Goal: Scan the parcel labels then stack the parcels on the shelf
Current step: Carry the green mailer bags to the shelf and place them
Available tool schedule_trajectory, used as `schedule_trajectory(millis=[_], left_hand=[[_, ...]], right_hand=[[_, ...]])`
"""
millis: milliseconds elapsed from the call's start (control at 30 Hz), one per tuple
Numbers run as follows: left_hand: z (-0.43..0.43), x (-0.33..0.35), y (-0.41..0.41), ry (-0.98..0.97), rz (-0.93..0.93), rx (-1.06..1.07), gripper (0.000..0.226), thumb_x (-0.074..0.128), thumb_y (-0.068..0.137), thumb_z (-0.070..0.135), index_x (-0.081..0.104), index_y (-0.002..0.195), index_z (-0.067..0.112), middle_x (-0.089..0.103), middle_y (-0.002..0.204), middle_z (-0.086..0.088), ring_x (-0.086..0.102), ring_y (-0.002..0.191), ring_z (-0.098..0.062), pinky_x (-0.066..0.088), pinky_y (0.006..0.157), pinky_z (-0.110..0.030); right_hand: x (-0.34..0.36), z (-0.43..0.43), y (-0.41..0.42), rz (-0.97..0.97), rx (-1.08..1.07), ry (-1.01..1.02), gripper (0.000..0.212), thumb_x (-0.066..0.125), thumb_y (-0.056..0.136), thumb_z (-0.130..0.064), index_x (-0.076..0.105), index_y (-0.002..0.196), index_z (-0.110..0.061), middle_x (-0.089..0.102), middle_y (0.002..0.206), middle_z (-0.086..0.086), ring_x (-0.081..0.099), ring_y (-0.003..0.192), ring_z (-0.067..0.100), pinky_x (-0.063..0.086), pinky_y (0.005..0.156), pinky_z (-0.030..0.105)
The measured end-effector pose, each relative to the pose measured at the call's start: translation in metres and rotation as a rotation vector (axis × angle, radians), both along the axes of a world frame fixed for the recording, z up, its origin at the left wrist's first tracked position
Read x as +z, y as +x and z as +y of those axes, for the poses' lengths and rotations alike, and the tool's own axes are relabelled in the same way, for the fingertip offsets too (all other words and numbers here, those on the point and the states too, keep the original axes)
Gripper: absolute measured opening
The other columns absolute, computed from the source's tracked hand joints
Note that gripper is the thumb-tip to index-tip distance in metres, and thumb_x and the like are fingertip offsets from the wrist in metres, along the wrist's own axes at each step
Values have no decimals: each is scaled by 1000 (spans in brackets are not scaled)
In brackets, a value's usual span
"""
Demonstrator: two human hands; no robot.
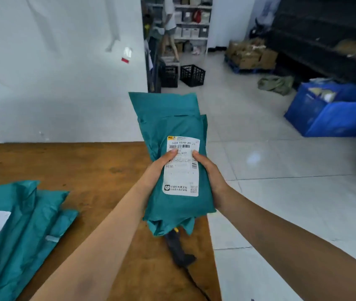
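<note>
Both hands grasp a teal plastic mailer parcel (172,124). The left hand (161,164) takes its left edge and the right hand (207,170) its right edge, and each thumb presses on the white shipping label (181,179). The fingers underneath are hidden. The parcel hangs in the air over the right edge of the brown wooden worktop (96,166), partly out past it over the floor. A second teal bag seems to lie beneath it, showing at both ends.

The parcel's long axis runs away from the person, with the far end leaning slightly left. The label faces up and reads upright to the wearer, with its main barcode at the far end, just beyond the thumbs.

A black handheld scanner (178,250) lies on the worktop by the right edge, directly under the parcel's near end. To scan cleanly, I would slide both thumbs off the label, keep it flat and taut, and free one hand for the scanner. If it is already scanned, carry it level to the black shelf (324,40) on the right.

A pile of teal mailer parcels (31,218) sits at the worktop's near left corner.
</note>
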State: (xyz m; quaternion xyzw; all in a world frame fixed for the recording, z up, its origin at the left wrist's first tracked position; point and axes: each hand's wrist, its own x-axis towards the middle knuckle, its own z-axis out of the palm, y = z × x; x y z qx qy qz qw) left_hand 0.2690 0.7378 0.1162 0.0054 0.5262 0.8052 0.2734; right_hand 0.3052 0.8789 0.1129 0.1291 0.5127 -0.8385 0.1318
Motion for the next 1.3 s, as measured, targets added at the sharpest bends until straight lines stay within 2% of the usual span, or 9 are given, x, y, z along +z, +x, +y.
schedule_trajectory(millis=[167, 267, 400, 500, 633, 900, 1100, 1233, 1300], left_hand=[[166, 45, 17, 40, 134, -109, 27, 60, 87, 26, 67, 107, 9, 76, 85, -7, 74, 73, -16, 56, 58, -22], [260, 78, 27, 93, 223, -133, 36, 73, 75, 31, 68, 106, 13, 75, 98, -9, 73, 83, -18, 58, 67, -25], [354, 124, 35, 137, 292, -209, 29, 69, 78, 31, 67, 102, 13, 76, 90, -6, 73, 77, -17, 57, 62, -25], [396, 146, 36, 188, 315, -231, 21, 57, 90, 25, 67, 103, 13, 75, 93, -8, 73, 78, -19, 60, 67, -28], [432, 149, 11, 204, 321, -212, 21, 53, 92, 23, 66, 104, 12, 75, 91, -7, 73, 78, -18, 60, 71, -29], [444, 153, -121, 188, 377, -38, 18, 47, 95, 18, 64, 98, 11, 76, 79, -3, 73, 70, -13, 57, 58, -22], [417, 191, -258, 142, 421, 146, 23, 39, 99, 14, 61, 95, 9, 75, 69, -2, 72, 60, -10, 57, 55, -20], [390, 198, -335, 75, 412, 287, 25, 37, 100, 13, 61, 93, 9, 76, 83, -11, 71, 60, -9, 55, 53, -19], [375, 189, -366, 76, 425, 368, 22, 41, 99, 11, 62, 95, 10, 76, 77, -4, 72, 63, -10, 56, 56, -19]], right_hand=[[54, 159, 48, 131, -125, 90, 32, 52, 91, -37, 69, 108, -16, 76, 102, 11, 72, 86, 27, 53, 88, 41], [95, 248, 74, 201, -180, 151, 32, 51, 92, -39, 69, 106, -17, 76, 99, 9, 73, 83, 24, 56, 81, 38], [143, 334, 93, 279, -234, 164, 26, 49, 95, -33, 69, 98, -16, 77, 83, 6, 74, 69, 19, 59, 64, 29], [160, 378, 88, 319, -233, 172, 26, 51, 94, -35, 70, 97, -17, 78, 84, 5, 74, 70, 19, 58, 65, 30], [161, 415, 59, 358, -215, 137, 26, 51, 94, -34, 69, 99, -16, 77, 82, 5, 74, 68, 19, 58, 57, 27], [160, 436, -85, 418, -65, 137, 27, 50, 94, -32, 70, 96, -15, 77, 83, 7, 74, 68, 20, 59, 58, 27], [187, 416, -247, 479, 69, 152, 30, 56, 90, -33, 71, 106, -13, 74, 105, 13, 72, 83, 25, 57, 78, 34], [191, 394, -352, 462, 202, 117, 27, 54, 92, -31, 68, 106, -13, 77, 91, 8, 73, 73, 19, 57, 64, 28], [188, 381, -404, 434, 280, 108, 27, 53, 93, -32, 68, 105, -14, 77, 89, 7, 73, 73, 20, 56, 67, 30]])
